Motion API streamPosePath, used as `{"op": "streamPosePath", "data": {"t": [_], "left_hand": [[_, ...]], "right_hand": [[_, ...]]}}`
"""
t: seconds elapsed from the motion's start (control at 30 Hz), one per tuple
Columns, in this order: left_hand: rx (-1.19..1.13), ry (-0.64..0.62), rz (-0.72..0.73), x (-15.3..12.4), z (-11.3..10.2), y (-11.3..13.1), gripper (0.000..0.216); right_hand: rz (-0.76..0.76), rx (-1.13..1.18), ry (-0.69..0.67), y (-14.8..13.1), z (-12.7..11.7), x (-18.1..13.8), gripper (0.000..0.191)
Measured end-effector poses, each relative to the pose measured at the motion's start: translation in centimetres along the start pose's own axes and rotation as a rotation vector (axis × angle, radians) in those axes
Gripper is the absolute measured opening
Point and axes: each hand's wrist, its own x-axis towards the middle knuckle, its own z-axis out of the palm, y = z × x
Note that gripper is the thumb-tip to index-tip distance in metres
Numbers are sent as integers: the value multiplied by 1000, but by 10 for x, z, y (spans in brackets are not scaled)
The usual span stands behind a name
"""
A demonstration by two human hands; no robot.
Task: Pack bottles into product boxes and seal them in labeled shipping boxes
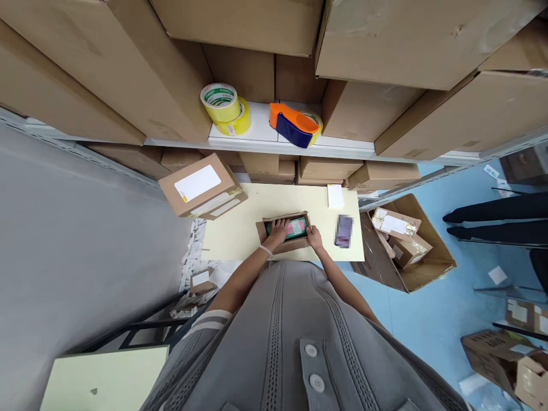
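Note:
An opened cardboard box [286, 246] lies on the pale yellow table in front of me, its flaps spread. Inside sits a green and pink package [297, 228], partly covered by my fingers. My left hand [279, 231] reaches into the box from the left, fingers stretched out over the package; it does not grip it. At the box's right end, my right hand [315, 237] pinches the cardboard edge between thumb and fingers. The undersides of both hands are hidden.
Left on the table stands a labelled carton [201, 185]. A blurred purple object [343, 231] and white paper [335, 196] lie right. Tape rolls [220, 96] and an orange-blue tape dispenser [293, 124] rest on the shelf above. A big carton [432, 268] holds parcels on the floor.

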Motion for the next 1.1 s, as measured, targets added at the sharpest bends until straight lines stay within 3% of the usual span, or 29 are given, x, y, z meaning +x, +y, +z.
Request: {"op": "streamPosePath", "data": {"t": [0.33,0.43,0.57,0.7,0.83,0.93,1.1], "left_hand": [[56,26,2,7,-23,9,51],[47,40,-17,-2,-28,16,42],[42,82,25,-32,-29,15,41],[94,172,113,-78,-18,-8,46],[136,256,135,-115,2,-40,55],[155,349,181,-122,17,-50,61],[183,504,169,-109,27,-49,50]], "right_hand": [[-47,14,22,2,-8,-11,32],[-73,19,29,0,-12,-18,35],[-155,47,33,0,-21,-27,56],[-260,27,-7,8,-33,-38,67],[-347,-108,-40,20,-38,-48,90],[-345,-252,-43,26,-37,-51,96],[-354,-407,-11,24,-35,-47,92]]}}
